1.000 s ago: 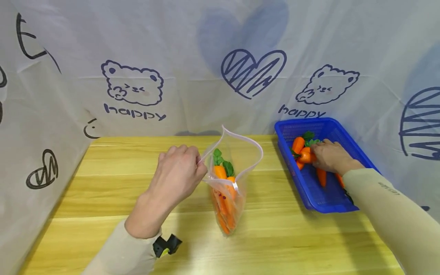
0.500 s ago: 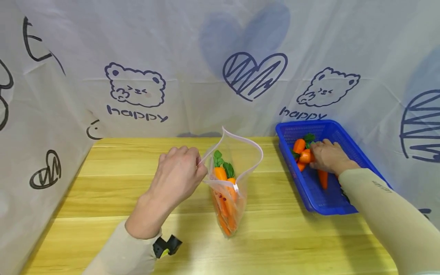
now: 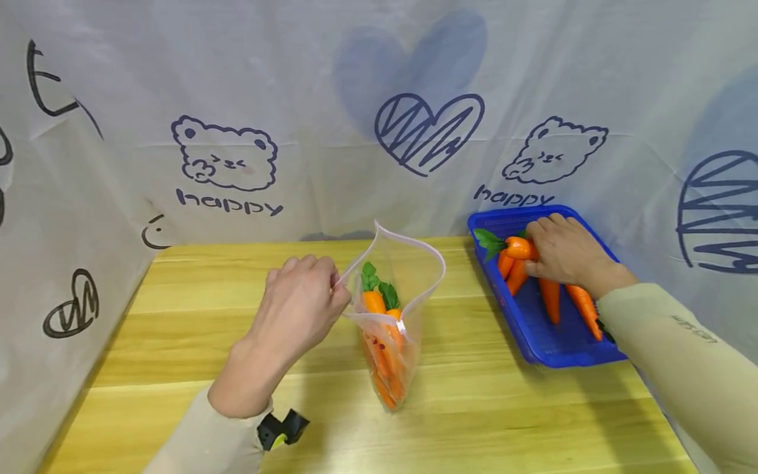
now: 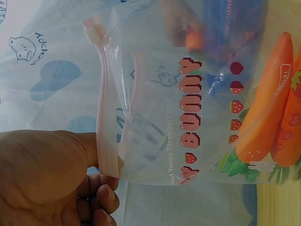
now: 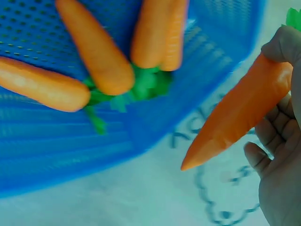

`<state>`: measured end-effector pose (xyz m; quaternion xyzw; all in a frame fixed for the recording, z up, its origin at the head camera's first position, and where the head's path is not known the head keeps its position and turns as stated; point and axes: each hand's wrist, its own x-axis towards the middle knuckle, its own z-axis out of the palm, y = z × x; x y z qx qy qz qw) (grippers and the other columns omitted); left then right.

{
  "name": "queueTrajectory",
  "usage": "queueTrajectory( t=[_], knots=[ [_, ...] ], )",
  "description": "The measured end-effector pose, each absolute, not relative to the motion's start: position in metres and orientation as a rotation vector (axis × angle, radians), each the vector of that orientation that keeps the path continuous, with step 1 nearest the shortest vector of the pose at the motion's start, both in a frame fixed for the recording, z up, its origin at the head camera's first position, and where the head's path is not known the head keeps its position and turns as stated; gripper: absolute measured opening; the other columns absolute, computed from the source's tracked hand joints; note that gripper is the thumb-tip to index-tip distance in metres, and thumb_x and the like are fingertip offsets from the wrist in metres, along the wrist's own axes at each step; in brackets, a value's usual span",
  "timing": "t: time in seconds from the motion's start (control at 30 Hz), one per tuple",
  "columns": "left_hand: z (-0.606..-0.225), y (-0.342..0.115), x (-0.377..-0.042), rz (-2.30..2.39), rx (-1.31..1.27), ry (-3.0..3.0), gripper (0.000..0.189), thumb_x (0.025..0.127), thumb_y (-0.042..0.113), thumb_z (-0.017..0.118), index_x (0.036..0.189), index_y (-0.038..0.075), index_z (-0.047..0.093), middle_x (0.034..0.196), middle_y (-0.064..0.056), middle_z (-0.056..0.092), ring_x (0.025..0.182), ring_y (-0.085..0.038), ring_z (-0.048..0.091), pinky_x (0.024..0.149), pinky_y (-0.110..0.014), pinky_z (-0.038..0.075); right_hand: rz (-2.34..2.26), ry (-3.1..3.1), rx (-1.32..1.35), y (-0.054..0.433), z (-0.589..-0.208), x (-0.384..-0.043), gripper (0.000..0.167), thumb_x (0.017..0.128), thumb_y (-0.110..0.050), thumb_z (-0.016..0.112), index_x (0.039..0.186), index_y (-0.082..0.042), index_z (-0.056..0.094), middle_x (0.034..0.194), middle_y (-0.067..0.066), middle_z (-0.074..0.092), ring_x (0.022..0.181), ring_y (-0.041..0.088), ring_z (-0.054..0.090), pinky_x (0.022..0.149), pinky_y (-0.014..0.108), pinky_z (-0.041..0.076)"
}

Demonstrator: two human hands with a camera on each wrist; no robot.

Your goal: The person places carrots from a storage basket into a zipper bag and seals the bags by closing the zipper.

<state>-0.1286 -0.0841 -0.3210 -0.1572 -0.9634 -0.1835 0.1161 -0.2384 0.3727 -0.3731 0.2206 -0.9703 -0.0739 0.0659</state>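
Orange, smooth and tapered, the carrot (image 5: 235, 113) gripped by the right hand (image 3: 565, 253) lies crosswise, green leaves (image 3: 488, 243) leftward; the left hand (image 3: 302, 303) pinches a clear, pink-rimmed bag (image 4: 155, 108)

Free passage above the table (image 3: 458, 388) between plastic bag (image 3: 412, 345) and blue basket (image 3: 541, 339), the basket's rim (image 3: 500, 286) in the way

A wood-grain table (image 3: 485, 421) carries a blue basket (image 3: 571, 360) and a clear, upright bag (image 3: 410, 345)
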Motion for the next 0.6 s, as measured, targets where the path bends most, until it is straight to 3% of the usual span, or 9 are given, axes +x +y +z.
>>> queueTrajectory(
  t=[0.4,0.6],
  knots=[
    [-0.318,-0.086,-0.126,-0.547,-0.436,-2.851,0.012,0.092,0.016,0.062,0.08,0.013,0.06,0.075,-0.003,0.056,0.074,-0.027,0.051,0.069,-0.04,0.036,-0.286,-2.809,0.847,0.332,-0.337,-0.205,0.051,0.08,-0.039,0.084,0.107,-0.002,0.064,0.088,0.006,0.057,0.088,0.032,0.051,0.08,0.047,0.043],
    [-0.315,-0.087,-0.126,-0.553,-0.446,-2.854,0.012,0.093,0.016,0.061,0.081,0.012,0.062,0.075,-0.003,0.057,0.074,-0.028,0.051,0.068,-0.04,0.036,-0.245,-2.783,0.842,0.323,-0.315,-0.189,0.043,0.079,-0.035,0.081,0.104,-0.004,0.063,0.087,0.005,0.056,0.087,0.031,0.05,0.08,0.046,0.041]
  ],
)
